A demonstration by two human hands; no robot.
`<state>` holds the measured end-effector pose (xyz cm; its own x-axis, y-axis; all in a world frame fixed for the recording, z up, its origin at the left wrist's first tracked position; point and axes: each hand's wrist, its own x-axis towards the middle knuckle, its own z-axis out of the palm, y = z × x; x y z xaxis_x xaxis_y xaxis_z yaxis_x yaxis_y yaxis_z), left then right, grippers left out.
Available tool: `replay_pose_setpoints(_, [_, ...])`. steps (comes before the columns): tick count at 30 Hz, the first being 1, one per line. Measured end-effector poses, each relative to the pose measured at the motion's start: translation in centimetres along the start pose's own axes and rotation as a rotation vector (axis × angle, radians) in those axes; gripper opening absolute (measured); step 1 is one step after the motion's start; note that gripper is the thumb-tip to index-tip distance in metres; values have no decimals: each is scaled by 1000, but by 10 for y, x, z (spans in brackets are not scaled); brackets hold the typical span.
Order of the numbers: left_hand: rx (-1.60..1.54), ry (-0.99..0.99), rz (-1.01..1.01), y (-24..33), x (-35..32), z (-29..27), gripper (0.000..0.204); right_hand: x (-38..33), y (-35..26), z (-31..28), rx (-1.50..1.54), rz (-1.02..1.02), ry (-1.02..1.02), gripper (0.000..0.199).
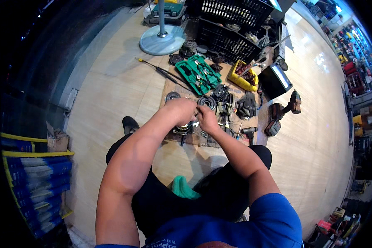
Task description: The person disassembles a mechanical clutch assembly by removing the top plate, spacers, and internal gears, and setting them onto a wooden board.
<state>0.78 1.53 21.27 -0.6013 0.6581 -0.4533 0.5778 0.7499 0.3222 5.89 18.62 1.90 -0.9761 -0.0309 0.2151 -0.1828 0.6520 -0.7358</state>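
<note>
Round metal assembly point(183, 128), a dark mechanical part with a shiny middle, sat on the cardboard sheet point(202, 138) on the floor, just below both hands and between the person's knees. The left hand point(180, 110) was clenched above it, and the right hand point(206, 120) pinched something small beside it, fingertips of both hands nearly touching; what they pinched was too small to tell. By my judgement, the step in hand was fitting or loosening a small piece on top of the assembly, and the next move called for a steady, fine grip directly above the part. Near the hands lay a black pulley point(206, 102), an open green tool case point(199, 74) further ahead, and a cordless drill point(249, 132) at the right.
</note>
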Motion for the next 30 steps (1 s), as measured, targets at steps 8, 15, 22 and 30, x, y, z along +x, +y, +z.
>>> replay_pose_setpoints(8, [17,23,37,-8,5,11,44,-5,-11,0,-103,-34,-108,34])
replay_pose_setpoints(15, [-34,12,6,-3,-2,2,41,14,12,-27,495,125,-506,56])
replay_pose_setpoints(22, [-34,16,-3,-2,2,2,37,19,28,-38,617,192,-570,45])
replay_pose_setpoints(30, [8,2,-10,-7,7,13,33,24,-3,-26,324,347,-293,33])
